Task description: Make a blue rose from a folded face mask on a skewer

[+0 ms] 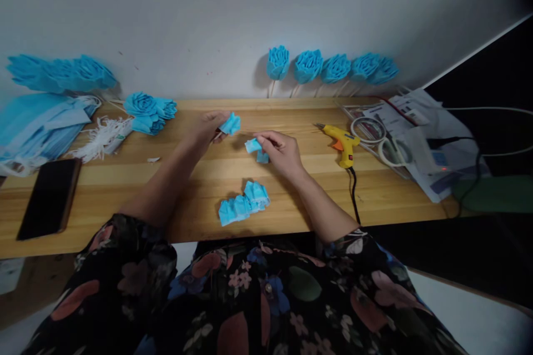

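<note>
My left hand (212, 125) is closed around a thin stick with a small blue flower head (230, 123) at its end. To its right, my right hand (283, 151) pinches a folded blue petal (252, 146) between thumb and fingers; another bit of blue material shows just below. Petal and flower head are apart, both held above the wooden table (195, 177). Nearer to me lies a row of folded blue petals (244, 203). Over to the right, a yellow glue gun (342, 143) rests on the table, its nozzle towards the upper left.
Finished blue flowers on sticks lean at the wall (308, 66), with more flowers (150, 112) at left. Blue face masks (37, 127), white ear loops (102, 137) and a phone (50, 198) lie left. Tape rolls (395, 152) and a power strip (437, 162) sit right; the glue gun's cord (353, 194) hangs off the edge.
</note>
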Available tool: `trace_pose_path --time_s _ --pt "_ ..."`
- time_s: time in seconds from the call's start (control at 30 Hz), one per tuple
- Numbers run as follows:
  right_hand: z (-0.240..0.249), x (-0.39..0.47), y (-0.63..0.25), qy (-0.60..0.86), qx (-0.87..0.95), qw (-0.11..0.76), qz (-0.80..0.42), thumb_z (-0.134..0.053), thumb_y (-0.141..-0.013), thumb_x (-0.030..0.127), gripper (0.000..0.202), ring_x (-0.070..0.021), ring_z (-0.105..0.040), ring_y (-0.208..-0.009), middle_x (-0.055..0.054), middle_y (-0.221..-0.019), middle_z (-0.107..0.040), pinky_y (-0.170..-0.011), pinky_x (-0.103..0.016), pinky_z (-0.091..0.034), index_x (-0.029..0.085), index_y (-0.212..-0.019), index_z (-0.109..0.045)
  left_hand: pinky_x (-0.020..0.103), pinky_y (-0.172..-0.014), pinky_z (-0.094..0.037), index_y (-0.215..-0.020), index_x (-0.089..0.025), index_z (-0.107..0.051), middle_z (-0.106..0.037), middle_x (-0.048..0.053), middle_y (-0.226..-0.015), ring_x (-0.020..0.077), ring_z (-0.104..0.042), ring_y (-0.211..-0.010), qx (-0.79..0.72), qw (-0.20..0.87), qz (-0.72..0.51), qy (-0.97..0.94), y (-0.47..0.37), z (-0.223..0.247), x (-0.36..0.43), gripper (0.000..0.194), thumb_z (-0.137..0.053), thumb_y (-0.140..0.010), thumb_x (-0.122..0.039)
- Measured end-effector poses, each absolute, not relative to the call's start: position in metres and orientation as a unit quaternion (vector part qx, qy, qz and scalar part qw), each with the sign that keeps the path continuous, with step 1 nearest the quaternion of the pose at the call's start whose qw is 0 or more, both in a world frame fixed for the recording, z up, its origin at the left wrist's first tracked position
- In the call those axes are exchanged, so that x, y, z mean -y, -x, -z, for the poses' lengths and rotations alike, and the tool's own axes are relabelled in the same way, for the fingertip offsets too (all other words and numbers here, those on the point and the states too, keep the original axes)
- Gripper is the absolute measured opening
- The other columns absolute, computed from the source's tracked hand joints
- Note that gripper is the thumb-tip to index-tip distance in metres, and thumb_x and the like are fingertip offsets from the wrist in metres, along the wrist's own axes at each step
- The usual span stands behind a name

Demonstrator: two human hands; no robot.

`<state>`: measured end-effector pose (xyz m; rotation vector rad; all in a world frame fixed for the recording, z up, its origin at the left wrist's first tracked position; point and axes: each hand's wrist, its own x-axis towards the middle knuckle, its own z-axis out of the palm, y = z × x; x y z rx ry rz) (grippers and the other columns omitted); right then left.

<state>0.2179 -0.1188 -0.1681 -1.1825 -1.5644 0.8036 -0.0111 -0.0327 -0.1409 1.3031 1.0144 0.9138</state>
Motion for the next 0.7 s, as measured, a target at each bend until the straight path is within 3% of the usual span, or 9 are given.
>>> trace_pose_path --time_s 0.13,0.23,0.37,0.53,0.7 --pt "0.160 0.115 -0.229 0.486 0.685 0.436 -0.324 -0.051 -0.104 0.083 0.073 -0.0240 -0.074 -0.085 -0.009 -0.087 -0.082 -0.085 -0.037 -0.057 0.021 -0.087 -0.085 0.021 -0.039 -0.027 -0.079 -0.019 -0.067 -0.062 0.001 -0.061 0.0106 -0.048 -0.045 -0.417 0.645 -0.306 -0.563 0.005 0.144 0.039 0.047 -0.081 -0.091 -0.062" --pt "0.159 0.114 -0.229 0.498 0.676 0.427 -0.336 -0.047 -0.101 0.091 0.079 -0.0250 -0.075 -0.088 -0.009 -0.091 -0.082 -0.087 -0.038 -0.057 0.022 -0.090 -0.085 0.019 -0.039 -0.026 -0.092 -0.020 -0.067 -0.063 0.000 -0.065 0.0106 -0.051 -0.046 -0.403 0.656 -0.304 -0.561 -0.001 0.143 0.046 0.042 -0.081 -0.094 -0.060" --pt "0.159 0.114 -0.223 0.493 0.602 0.471 -0.414 -0.066 -0.091 0.089 0.072 -0.0222 -0.072 -0.085 -0.006 -0.093 -0.081 -0.082 -0.035 -0.058 0.022 -0.107 -0.086 0.018 -0.041 -0.029 -0.093 -0.021 -0.059 -0.058 -0.005 -0.061 0.0094 -0.050 -0.045 -0.375 0.651 -0.306 -0.585 -0.005 0.141 0.054 0.050 -0.086 -0.092 -0.063" --pt "0.159 0.115 -0.220 0.503 0.528 0.459 -0.508 -0.092 -0.067 0.079 0.063 -0.0131 -0.050 -0.056 0.003 -0.064 -0.063 -0.054 -0.028 -0.046 0.021 -0.089 -0.082 0.019 -0.043 -0.032 -0.089 -0.020 -0.058 -0.061 -0.003 -0.066 0.0095 -0.053 -0.050 -0.324 0.651 -0.311 -0.612 -0.010 0.142 0.063 0.062 -0.086 -0.089 -0.075" --pt "0.162 0.113 -0.222 0.517 0.498 0.490 -0.494 -0.093 -0.070 0.069 0.052 -0.0131 -0.050 -0.055 0.003 -0.064 -0.063 -0.049 -0.027 -0.042 0.022 -0.085 -0.080 0.022 -0.040 -0.030 -0.094 -0.019 -0.064 -0.063 0.000 -0.068 0.0108 -0.050 -0.046 -0.333 0.677 -0.331 -0.567 -0.014 0.144 0.061 0.065 -0.063 -0.101 -0.083"
